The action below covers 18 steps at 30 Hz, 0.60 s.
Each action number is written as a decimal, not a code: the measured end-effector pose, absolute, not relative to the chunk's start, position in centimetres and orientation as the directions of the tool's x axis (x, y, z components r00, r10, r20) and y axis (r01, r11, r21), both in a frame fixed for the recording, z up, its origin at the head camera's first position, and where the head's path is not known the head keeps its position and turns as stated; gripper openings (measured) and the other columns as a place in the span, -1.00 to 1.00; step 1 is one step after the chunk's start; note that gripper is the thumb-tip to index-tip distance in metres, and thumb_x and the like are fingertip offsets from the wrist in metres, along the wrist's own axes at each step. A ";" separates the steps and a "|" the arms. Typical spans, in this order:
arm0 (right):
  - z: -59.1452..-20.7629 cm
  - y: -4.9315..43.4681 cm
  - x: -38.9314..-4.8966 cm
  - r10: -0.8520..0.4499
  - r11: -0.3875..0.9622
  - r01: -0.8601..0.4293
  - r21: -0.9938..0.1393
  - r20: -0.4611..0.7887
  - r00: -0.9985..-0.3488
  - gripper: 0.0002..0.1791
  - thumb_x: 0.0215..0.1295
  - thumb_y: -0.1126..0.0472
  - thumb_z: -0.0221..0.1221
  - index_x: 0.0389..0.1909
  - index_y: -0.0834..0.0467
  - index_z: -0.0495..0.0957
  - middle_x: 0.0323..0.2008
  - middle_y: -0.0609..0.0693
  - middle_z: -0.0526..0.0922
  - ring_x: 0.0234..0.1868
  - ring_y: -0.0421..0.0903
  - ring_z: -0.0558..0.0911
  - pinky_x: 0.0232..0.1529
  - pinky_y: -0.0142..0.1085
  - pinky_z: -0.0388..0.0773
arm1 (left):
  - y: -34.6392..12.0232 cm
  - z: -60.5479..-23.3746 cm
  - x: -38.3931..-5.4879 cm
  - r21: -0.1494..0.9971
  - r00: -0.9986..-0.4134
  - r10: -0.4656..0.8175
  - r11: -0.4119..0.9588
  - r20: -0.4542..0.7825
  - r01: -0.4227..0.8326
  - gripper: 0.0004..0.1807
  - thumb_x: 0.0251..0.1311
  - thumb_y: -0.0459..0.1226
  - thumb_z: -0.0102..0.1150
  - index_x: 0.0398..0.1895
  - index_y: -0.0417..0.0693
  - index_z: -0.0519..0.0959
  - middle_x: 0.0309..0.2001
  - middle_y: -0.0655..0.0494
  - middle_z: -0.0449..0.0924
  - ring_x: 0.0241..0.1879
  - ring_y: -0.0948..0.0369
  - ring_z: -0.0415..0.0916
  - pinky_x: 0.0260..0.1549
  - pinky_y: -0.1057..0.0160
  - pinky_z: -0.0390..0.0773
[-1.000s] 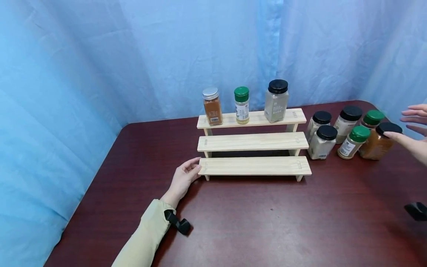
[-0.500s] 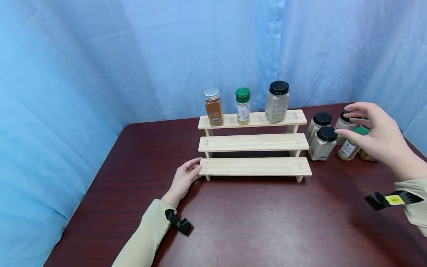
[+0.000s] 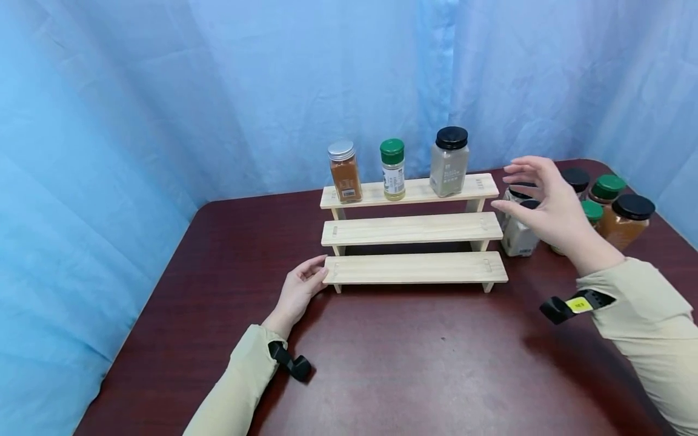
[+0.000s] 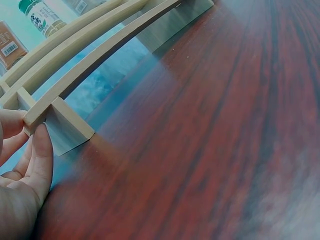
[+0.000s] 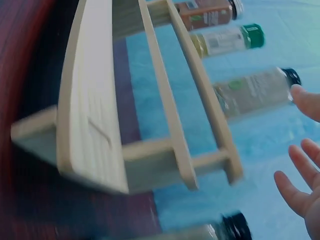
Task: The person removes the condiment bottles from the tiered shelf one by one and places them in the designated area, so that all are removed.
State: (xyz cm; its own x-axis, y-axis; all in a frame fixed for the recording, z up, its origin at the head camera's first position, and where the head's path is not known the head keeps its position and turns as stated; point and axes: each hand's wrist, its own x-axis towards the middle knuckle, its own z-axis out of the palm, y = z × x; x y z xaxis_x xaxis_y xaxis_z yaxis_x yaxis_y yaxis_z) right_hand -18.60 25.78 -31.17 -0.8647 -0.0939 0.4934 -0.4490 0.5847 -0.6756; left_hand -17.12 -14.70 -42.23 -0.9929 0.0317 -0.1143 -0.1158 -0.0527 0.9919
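A three-step wooden spice rack stands on the table. With thumb and fingers, my left hand pinches the left end of its lowest step; the left wrist view shows the fingertips at that board's corner. My right hand hangs in the air right of the rack, fingers and thumb spread, holding nothing. It overlaps two black-lidded jars in the head view. On the top step stand a silver-lidded jar of brown spice, a green-capped shaker and a black-lidded jar of grey powder.
Behind my right hand are another black-lidded jar, two green-capped shakers and a black-lidded jar of orange-brown spice. Blue curtains hang along the back and sides of the dark red table.
My right hand has come in from the right edge and moved left past the grouped jars toward the rack, still spread. My left hand has stayed at the rack's end.
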 end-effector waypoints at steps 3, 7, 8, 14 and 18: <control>-31.3 24.6 -19.1 -0.102 0.572 -0.459 -0.680 0.496 -0.862 -0.17 0.07 0.42 0.32 0.34 0.03 0.15 0.09 -0.04 0.37 0.07 -0.42 0.39 0.20 -0.48 0.35 | -14.7 -42.2 -17.1 0.993 -0.994 0.037 -0.053 -0.107 -0.109 -0.56 0.28 -0.49 0.01 0.24 -0.37 0.35 -0.36 0.21 0.46 -0.37 0.40 0.49 -0.35 0.49 0.54; -31.3 23.1 -19.8 -0.107 0.552 -0.461 -0.695 0.489 -0.866 -0.04 0.04 0.44 0.33 0.40 0.02 0.03 0.19 0.21 0.30 0.24 0.02 0.37 0.28 -0.06 0.30 | -14.7 -42.2 -17.1 0.993 -0.994 0.039 -0.045 -0.104 -0.106 -0.56 0.29 -0.48 0.02 0.24 -0.36 0.36 -0.33 0.19 0.46 -0.37 0.40 0.50 -0.35 0.49 0.54; -31.2 22.8 -20.0 -0.102 0.548 -0.453 -0.703 0.482 -0.870 -0.01 0.03 0.44 0.34 0.41 0.01 0.00 0.21 0.23 0.28 0.25 0.12 0.34 0.28 0.00 0.29 | -14.7 -42.2 -17.2 0.994 -0.994 0.039 -0.040 -0.103 -0.105 -0.56 0.29 -0.47 0.02 0.25 -0.36 0.35 -0.33 0.19 0.46 -0.37 0.40 0.50 -0.35 0.49 0.54; -30.6 21.6 -21.4 -0.057 0.487 -0.382 -0.786 0.407 -0.912 0.08 0.05 0.34 0.35 0.44 -0.15 -0.14 0.30 0.22 0.16 0.32 0.22 0.24 0.31 0.08 0.20 | -14.7 -42.2 -17.2 0.993 -0.994 0.029 -0.044 -0.108 -0.109 -0.56 0.29 -0.49 0.00 0.24 -0.38 0.35 -0.36 0.22 0.45 -0.38 0.41 0.49 -0.35 0.49 0.54; -30.4 20.9 -22.5 -0.054 0.451 -0.359 -0.817 0.377 -0.925 0.11 0.08 0.30 0.35 0.45 -0.20 -0.20 0.31 0.22 0.14 0.34 0.20 0.23 0.32 0.06 0.20 | -14.7 -42.2 -17.1 0.994 -0.994 0.031 -0.029 -0.107 -0.108 -0.56 0.28 -0.49 0.02 0.24 -0.39 0.35 -0.37 0.23 0.45 -0.39 0.42 0.48 -0.36 0.49 0.53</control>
